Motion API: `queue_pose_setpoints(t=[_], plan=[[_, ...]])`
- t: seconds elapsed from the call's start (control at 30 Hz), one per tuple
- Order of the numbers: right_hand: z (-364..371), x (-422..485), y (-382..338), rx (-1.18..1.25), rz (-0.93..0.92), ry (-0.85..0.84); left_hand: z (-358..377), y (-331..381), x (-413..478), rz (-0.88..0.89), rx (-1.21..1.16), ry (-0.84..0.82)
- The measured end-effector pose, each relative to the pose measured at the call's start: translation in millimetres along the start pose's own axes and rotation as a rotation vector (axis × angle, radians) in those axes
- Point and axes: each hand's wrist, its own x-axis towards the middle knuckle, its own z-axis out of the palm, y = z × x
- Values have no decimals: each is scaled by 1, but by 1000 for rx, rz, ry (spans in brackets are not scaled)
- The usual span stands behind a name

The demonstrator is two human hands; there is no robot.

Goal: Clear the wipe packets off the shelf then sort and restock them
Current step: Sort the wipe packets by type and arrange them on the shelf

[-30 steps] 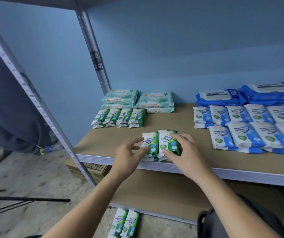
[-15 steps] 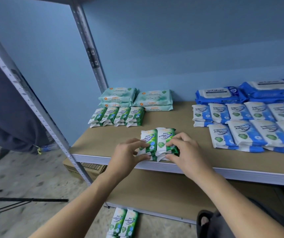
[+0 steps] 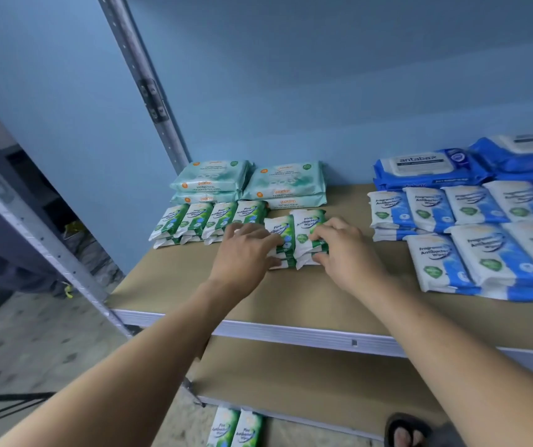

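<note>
Gripping green pine antibacterial wipe packets (image 3: 294, 240) from both sides: left hand (image 3: 246, 253), right hand (image 3: 344, 253), fingers curled, on shelf (image 3: 291, 304).

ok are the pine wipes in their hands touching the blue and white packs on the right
Apart. The head view shows bare shelf between the held pine wipe packets and the nearest blue-and-white wipe packets.

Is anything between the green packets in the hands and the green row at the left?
Nothing visible. The held green packets sit just right of the green row, and only the left hand that grips them lies on that side.
</note>
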Motion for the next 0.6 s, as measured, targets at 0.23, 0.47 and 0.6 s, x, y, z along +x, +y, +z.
queue_pose_setpoints(t=[0.23, 0.47, 0.6], plan=[[30, 41, 6, 109, 8, 21, 26, -33, 22, -27, -35, 7], [40, 56, 6, 91, 36, 75, 36, -35, 39, -99, -113, 29], [39, 58, 6, 149, 37, 87, 38, -34, 44, -132, -111, -4]])
